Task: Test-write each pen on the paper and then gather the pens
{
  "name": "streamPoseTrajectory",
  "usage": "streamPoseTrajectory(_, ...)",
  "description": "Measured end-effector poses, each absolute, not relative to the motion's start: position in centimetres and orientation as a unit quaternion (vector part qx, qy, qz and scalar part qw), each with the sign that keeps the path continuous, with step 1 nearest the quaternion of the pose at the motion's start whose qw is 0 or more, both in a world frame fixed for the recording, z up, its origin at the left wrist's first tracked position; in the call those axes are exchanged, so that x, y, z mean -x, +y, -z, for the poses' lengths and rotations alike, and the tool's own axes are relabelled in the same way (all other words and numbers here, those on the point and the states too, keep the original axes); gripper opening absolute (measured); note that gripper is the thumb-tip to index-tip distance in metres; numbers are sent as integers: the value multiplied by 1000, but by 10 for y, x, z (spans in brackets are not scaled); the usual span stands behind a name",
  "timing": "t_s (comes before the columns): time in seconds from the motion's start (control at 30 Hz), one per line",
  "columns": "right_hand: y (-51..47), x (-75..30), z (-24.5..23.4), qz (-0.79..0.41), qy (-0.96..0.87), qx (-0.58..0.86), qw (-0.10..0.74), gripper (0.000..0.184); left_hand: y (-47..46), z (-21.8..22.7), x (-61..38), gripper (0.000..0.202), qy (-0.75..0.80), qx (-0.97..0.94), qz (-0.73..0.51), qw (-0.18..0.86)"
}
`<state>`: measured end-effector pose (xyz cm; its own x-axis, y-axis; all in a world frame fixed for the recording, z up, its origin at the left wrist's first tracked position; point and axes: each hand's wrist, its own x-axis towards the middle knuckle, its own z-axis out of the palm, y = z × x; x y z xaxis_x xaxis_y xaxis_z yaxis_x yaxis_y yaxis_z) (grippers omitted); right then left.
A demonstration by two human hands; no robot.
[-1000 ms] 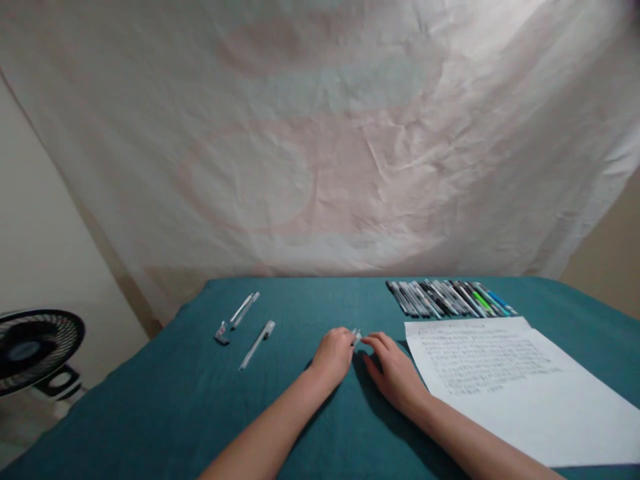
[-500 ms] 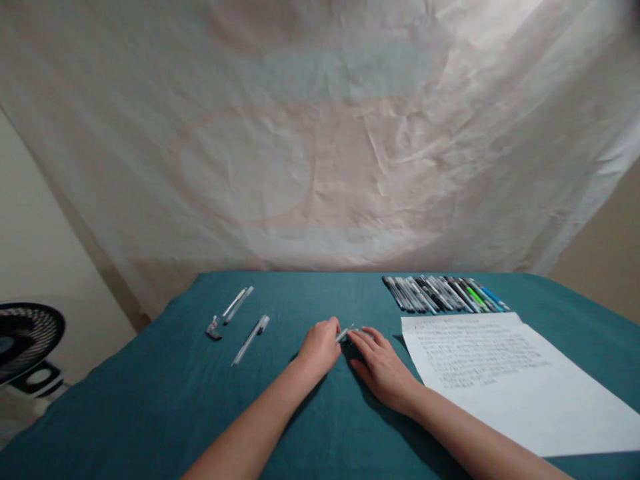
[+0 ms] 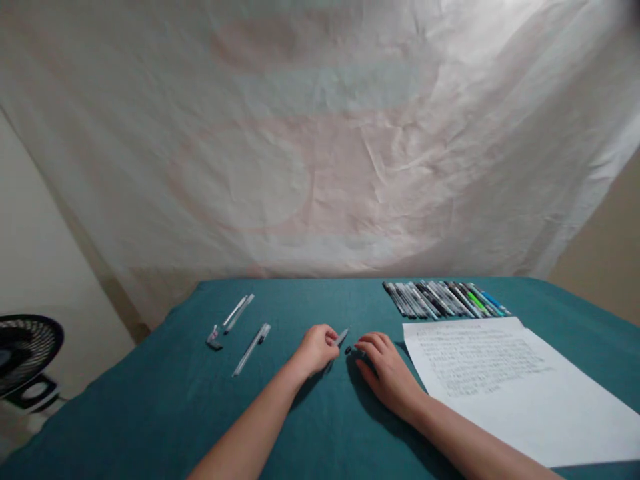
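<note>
My left hand (image 3: 319, 349) is closed around a slim clear-looking pen (image 3: 343, 337), whose pointed end sticks out up and to the right. My right hand (image 3: 384, 367) is close by on the right, low over the cloth, fingers bent inward. A small black piece (image 3: 349, 349) shows just off its fingertips; whether the fingers hold it, or a clear part attached to it, cannot be made out. A gap separates the two hands. Left of them lie a clear pen with a dark part (image 3: 251, 350), two more slim pen pieces (image 3: 238, 313) and a small black-and-clear item (image 3: 214, 338).
A row of several pens (image 3: 445, 300), one bright green, lies at the back right of the green-blue cloth (image 3: 165, 413). Written paper sheets (image 3: 505, 393) extend under my right forearm. A black fan (image 3: 27, 353) stands beyond the left edge; a pale sheet (image 3: 320, 147) hangs behind.
My hands have drawn apart slightly, and more of the pen shows in my left hand. The small black piece now appears between them. The view has tilted up a little.
</note>
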<state>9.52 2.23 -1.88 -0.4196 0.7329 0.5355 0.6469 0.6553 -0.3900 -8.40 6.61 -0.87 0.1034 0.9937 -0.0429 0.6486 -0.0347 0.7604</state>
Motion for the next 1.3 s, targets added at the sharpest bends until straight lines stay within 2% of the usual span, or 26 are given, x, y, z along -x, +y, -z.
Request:
streamPoseTrajectory(0.07, 22, -96, 19, -76, -839, 405, 357, 26, 67, 7, 85, 18, 590, -653, -278, 385)
streamPoseTrajectory(0.17, 20, -96, 18, -105, -837, 397, 362, 28, 68, 2, 85, 11, 508, -561, -350, 553)
streamPoseTrajectory(0.23, 17, -96, 17, -128, -843, 386, 353, 32, 68, -1, 85, 15, 450, -469, -402, 645)
streamPoseTrajectory(0.37, 12, -93, 15, -139, -867, 352, 325, 39, 65, -3, 82, 22, 388, -379, -445, 713)
streamPoseTrajectory(0.53, 13, -92, 19, -92, -874, 314, 360, 33, 57, 1, 71, 20, 319, -345, -454, 757)
streamPoseTrajectory(0.63, 16, -97, 23, -57, -869, 300, 389, 33, 56, 4, 67, 19, 295, -317, -480, 763)
streamPoseTrajectory(0.77, 15, -104, 21, -44, -837, 301, 455, 33, 65, 8, 74, 11, 272, -217, -578, 739)
streamPoseTrajectory(0.93, 9, -103, 17, -121, -762, 352, 530, 21, 81, 16, 95, 18, 321, -140, -701, 621)
streamPoseTrajectory(1.1, 7, -100, 17, -177, -725, 383, 544, 16, 88, 20, 106, 12, 317, -120, -754, 562)
streamPoseTrajectory(1.3, 8, -100, 20, -209, -718, 392, 536, 19, 91, 27, 107, 15, 330, -87, -754, 561)
